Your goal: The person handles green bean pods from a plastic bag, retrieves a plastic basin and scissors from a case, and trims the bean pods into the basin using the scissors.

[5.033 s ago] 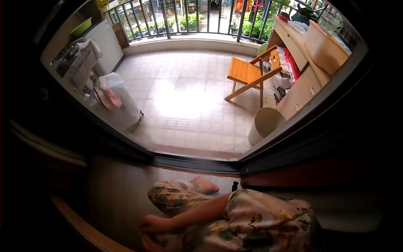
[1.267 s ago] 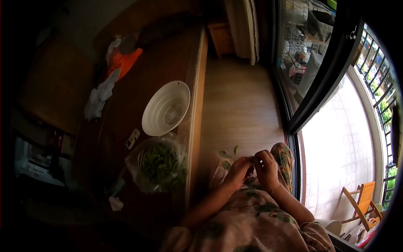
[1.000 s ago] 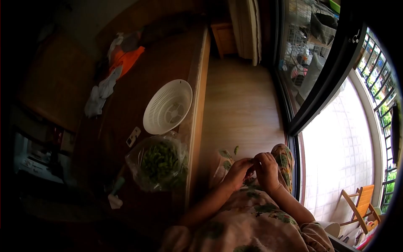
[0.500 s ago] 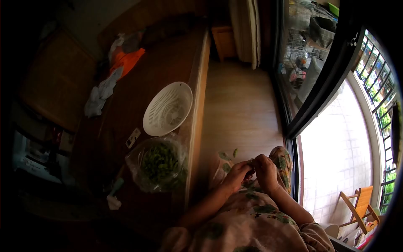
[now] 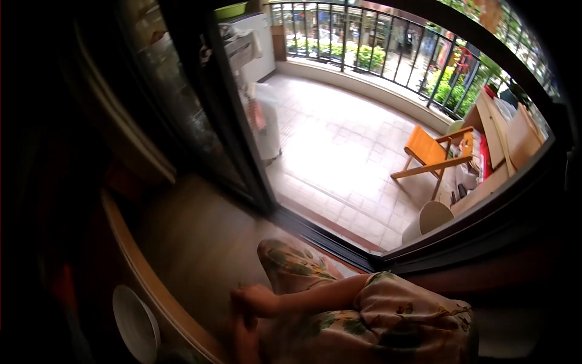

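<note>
My right hand (image 5: 257, 301) is closed, its fingers bent together above my lap. Just below and against it is my left hand (image 5: 244, 321), dark and blurred, with its fingers also closed. A tiny greenish bit shows at the top of the right fingers; what the hands hold is too small and dim to name. My floral-patterned clothing (image 5: 339, 321) lies under and beside both hands. To the left, a white plastic colander (image 5: 136, 324) sits on the dark wooden surface, partly in shadow.
A wooden edge (image 5: 136, 261) runs along the left. Ahead are the dark sliding-door frame (image 5: 242, 133) and a bright tiled balcony (image 5: 327, 151). An orange folding chair (image 5: 427, 148), a pale bin (image 5: 428, 219) and a black railing (image 5: 388, 45) stand out there.
My view has swung right towards the balcony, so the bag of green vegetables has left the picture and the colander is at the lower left. My hands stay close together.
</note>
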`<action>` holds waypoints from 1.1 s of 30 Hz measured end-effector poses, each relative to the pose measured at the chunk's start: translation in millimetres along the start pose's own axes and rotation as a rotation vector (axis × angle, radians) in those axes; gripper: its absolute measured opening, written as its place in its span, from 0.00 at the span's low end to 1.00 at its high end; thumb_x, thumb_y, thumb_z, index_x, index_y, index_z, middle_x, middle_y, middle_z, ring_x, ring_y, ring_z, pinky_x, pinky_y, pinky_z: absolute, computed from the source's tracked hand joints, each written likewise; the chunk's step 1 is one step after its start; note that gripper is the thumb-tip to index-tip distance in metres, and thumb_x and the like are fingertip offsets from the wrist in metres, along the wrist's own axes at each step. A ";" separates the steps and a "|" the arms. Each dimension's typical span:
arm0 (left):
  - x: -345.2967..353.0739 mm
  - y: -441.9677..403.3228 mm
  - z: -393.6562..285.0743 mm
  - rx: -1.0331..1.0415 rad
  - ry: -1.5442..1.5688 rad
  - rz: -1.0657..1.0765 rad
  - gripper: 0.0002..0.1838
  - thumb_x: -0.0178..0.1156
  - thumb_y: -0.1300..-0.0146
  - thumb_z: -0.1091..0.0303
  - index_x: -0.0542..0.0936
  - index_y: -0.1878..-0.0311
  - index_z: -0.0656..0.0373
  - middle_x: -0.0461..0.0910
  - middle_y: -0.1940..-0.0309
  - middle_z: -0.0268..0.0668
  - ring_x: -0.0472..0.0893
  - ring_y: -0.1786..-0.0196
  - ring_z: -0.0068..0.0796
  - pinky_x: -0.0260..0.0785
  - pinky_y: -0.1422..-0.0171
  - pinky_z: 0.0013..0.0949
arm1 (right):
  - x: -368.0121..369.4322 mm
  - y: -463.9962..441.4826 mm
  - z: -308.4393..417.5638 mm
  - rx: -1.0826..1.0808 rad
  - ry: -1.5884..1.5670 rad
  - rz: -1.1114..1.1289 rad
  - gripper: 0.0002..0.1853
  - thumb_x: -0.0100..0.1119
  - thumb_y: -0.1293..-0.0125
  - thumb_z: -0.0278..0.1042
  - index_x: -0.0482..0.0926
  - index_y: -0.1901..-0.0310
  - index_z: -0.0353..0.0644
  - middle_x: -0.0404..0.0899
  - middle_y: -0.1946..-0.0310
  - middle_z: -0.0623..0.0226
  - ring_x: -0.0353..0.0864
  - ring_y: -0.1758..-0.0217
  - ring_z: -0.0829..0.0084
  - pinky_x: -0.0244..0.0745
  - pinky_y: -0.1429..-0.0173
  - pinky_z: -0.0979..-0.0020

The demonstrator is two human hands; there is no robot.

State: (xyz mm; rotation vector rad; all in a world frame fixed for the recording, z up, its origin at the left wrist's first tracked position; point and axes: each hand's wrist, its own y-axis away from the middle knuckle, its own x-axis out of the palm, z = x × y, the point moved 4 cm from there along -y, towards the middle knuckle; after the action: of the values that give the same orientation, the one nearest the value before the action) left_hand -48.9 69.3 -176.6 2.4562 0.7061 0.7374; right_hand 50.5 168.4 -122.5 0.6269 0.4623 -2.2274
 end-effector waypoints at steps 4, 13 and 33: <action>9.4 0.9 -2.1 0.049 -0.055 -0.035 0.16 0.54 0.36 0.61 0.74 0.47 0.51 0.76 0.62 0.28 0.74 0.67 0.18 0.65 0.72 0.21 | -2.3 -1.0 -7.3 0.017 -0.068 0.011 0.14 0.61 0.51 0.31 0.72 0.63 0.41 0.77 0.68 0.53 0.77 0.62 0.49 0.72 0.59 0.57; 16.7 -2.6 -7.9 0.013 -0.049 0.066 0.19 0.53 0.35 0.63 0.71 0.42 0.52 0.76 0.58 0.29 0.75 0.62 0.20 0.68 0.65 0.24 | -9.8 2.1 -8.4 -0.137 -0.012 -0.136 0.09 0.57 0.44 0.35 0.73 0.64 0.41 0.76 0.69 0.55 0.77 0.61 0.52 0.70 0.59 0.57; 6.6 -11.9 0.0 0.021 -0.007 0.083 0.16 0.48 0.34 0.62 0.71 0.45 0.52 0.74 0.64 0.31 0.72 0.66 0.24 0.66 0.65 0.29 | -14.8 0.8 -8.4 -0.003 -0.057 -0.048 0.09 0.55 0.43 0.34 0.71 0.64 0.40 0.76 0.67 0.54 0.77 0.60 0.53 0.72 0.58 0.59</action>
State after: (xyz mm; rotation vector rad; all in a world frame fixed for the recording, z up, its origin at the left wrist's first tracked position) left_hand -48.1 82.2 -181.0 2.5187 0.6154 0.7550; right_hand 62.3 180.6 -121.1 0.5551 0.4562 -2.2827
